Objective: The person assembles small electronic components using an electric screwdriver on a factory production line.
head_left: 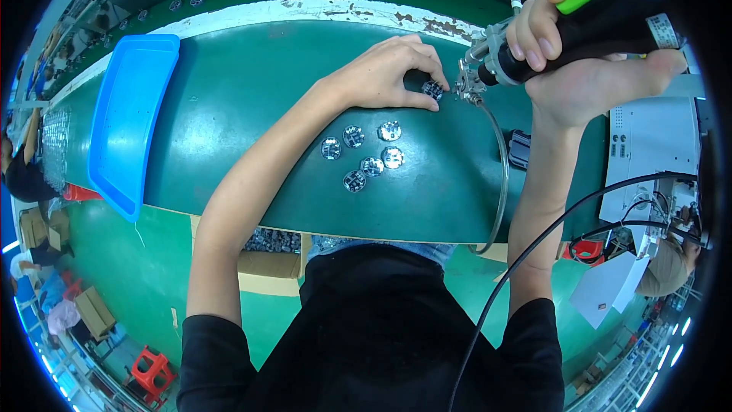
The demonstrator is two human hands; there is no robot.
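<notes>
My left hand (pixel 396 72) rests on the green workbench, thumb and fingers curled round a small round electronic part (pixel 432 91). My right hand (pixel 568 69) grips a black powered screwdriver (pixel 526 61) with a green lever. Its metal nose (pixel 469 84) points left and down, close beside the part in my left hand; contact between them cannot be made out. From the nose a clear tube (pixel 503 175) curves down past the bench's near edge. Several similar round parts (pixel 371 166), with dark and silvery tops, lie loosely grouped below my left wrist.
A blue plastic tray (pixel 137 122) stands at the bench's left end. A small black object (pixel 519 149) lies by my right forearm. A white machine box (pixel 648 152) with black cables (pixel 564 221) is at right. Below the near edge sits a cardboard box (pixel 271 263) of parts.
</notes>
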